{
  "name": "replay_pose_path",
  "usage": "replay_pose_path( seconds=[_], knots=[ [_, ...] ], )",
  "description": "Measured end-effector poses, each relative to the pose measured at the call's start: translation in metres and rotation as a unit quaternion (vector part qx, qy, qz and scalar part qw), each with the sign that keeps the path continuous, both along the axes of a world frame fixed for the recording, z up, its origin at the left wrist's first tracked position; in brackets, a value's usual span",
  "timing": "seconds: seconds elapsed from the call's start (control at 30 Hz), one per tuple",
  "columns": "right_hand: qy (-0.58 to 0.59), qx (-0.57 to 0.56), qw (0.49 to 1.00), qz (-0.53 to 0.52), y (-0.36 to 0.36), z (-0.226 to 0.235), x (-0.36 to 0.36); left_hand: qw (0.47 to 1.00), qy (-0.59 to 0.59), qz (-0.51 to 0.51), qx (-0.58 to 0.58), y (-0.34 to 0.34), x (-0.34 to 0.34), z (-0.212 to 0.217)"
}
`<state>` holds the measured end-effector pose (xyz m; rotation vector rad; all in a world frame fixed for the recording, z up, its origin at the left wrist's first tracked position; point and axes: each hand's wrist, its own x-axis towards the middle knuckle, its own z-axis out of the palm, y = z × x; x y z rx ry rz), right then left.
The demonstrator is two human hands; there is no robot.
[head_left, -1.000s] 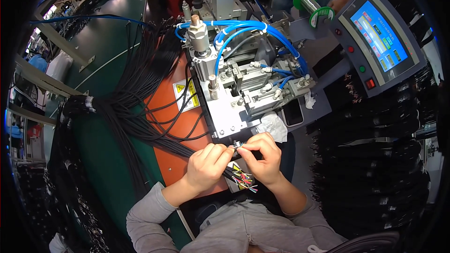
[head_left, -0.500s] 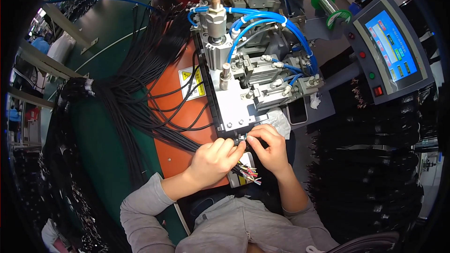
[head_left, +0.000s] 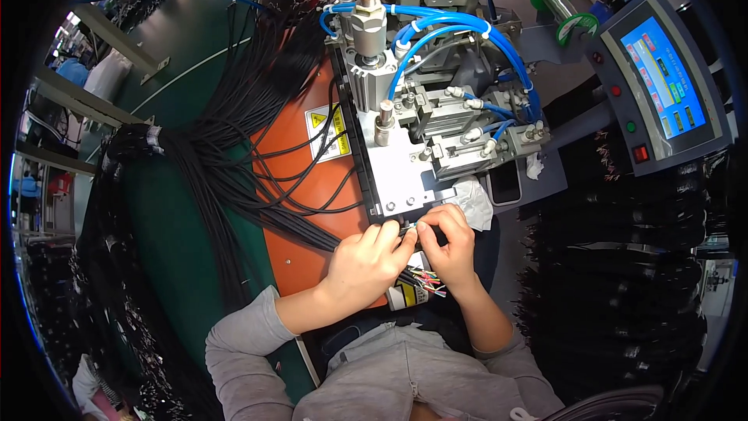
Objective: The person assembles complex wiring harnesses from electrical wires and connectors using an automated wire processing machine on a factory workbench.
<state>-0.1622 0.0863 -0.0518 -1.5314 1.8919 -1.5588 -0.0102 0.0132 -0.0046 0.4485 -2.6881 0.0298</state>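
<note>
My left hand (head_left: 365, 267) is closed in a pinch at the front edge of the metal machine (head_left: 401, 175), on what looks like the end of a black cable. Close beside it, my right hand (head_left: 449, 246) pinches the thin, light-coloured wires at that end. Their fingertips nearly meet, so the exact piece between them is mostly hidden. Under my hands, stripped cable ends with red, yellow, white and green wires (head_left: 427, 282) stick out to the right. Black cables (head_left: 292, 226) run in from the left toward my left hand.
An orange base plate (head_left: 300, 261) lies under the machine, on a green table (head_left: 156, 226). Blue air hoses (head_left: 448, 19) arch over the machine. To the right are a screen panel (head_left: 662, 82), a solder wire spool (head_left: 559, 8), a phone (head_left: 505, 185), crumpled tissue (head_left: 473, 201) and hanging black cable bundles (head_left: 615, 273).
The whole view has shifted slightly, with the machine now further right in it. Another person's hand at the top right has gone from view. Both my hands keep pinching at the same spot.
</note>
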Motion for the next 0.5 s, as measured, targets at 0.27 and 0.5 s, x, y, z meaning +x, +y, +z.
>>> replay_pose_path(
  seconds=[0.27,0.5],
  knots=[
    [-0.287,0.062,0.955,0.036,-0.001,-0.024,0.003,0.998,0.056,-0.013,0.028,-0.005,-0.001,-0.011],
    [-0.405,0.076,0.91,0.033,-0.002,-0.028,0.005,0.994,0.107,-0.011,0.018,-0.01,-0.003,-0.018]
  ],
)
